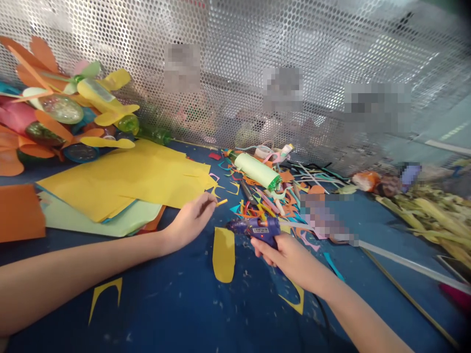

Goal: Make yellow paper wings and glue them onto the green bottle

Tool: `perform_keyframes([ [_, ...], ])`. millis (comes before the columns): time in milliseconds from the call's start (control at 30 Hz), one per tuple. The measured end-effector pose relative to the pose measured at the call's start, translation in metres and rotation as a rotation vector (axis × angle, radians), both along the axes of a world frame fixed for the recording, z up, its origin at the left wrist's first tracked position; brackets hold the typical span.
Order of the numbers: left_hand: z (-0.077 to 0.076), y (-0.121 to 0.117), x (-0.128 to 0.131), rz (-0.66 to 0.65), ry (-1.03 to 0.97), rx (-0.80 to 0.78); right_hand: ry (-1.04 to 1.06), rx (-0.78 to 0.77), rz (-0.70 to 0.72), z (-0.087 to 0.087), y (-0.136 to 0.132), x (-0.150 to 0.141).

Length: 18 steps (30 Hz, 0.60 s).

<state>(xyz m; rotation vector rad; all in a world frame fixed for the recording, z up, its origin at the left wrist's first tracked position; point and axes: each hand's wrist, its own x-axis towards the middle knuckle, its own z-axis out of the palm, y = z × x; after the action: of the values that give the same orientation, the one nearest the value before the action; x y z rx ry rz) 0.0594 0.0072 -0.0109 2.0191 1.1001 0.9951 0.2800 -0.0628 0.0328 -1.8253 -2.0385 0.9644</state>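
My right hand (290,257) grips a purple glue gun (253,228), its nozzle pointing left just above the blue table (176,304). My left hand (191,218) is closed in a pinch on a small yellow paper strip (221,201) beside the stack of yellow paper sheets (132,181). A yellow petal-shaped paper cutout (223,254) lies flat on the table between both hands, below the gun's nozzle.
Paper flowers on plastic bottles (62,113) crowd the back left. A bottle wrapped in pale green paper (257,170) lies among coloured scraps (272,201). Dried husks (430,211) lie at right. A perforated metal screen (257,63) closes the back. Orange paper (18,213) lies far left.
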Motion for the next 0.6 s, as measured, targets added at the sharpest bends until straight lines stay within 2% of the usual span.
perform_keyframes([
  [100,0.005,-0.010,-0.002,-0.094,0.077,0.213,-0.032,-0.012,-0.002,-0.001,0.000,-0.001],
  [267,0.009,-0.035,-0.002,-0.487,0.339,0.600,-0.068,-0.024,-0.027,-0.005,0.000,0.000],
  [400,0.004,-0.052,0.003,-0.501,0.460,0.767,-0.045,-0.005,0.006,-0.008,0.003,-0.001],
  [600,-0.005,-0.059,0.010,-0.440,0.548,0.804,-0.060,-0.011,0.031,-0.003,0.004,-0.005],
])
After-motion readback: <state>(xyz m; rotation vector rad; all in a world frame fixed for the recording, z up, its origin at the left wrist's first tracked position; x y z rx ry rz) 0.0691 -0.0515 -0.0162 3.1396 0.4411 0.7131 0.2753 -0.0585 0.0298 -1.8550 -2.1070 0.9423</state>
